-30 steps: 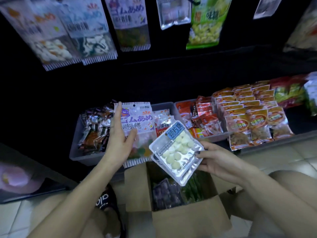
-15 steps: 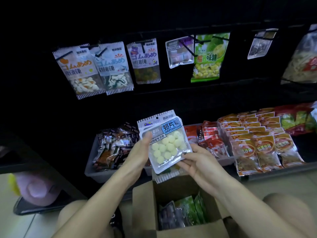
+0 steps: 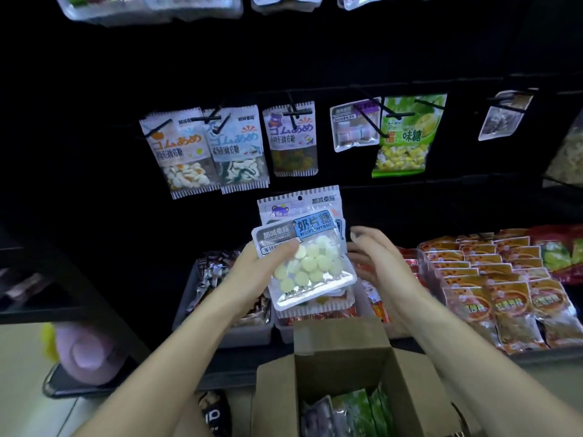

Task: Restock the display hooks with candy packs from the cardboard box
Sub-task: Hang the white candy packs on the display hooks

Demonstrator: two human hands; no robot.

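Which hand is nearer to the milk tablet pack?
Left. The left hand holds the milk tablet pack, thumb on its front; the right hand is beside it, apart.

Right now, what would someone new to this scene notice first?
The eye lands on the clear pack of pale round candies at centre, gripped by the left hand in front of a second, striped pack. The right hand is open just beside them. Above hangs a row of packs on black hooks, the green bag brightest, and an open cardboard box sits below.
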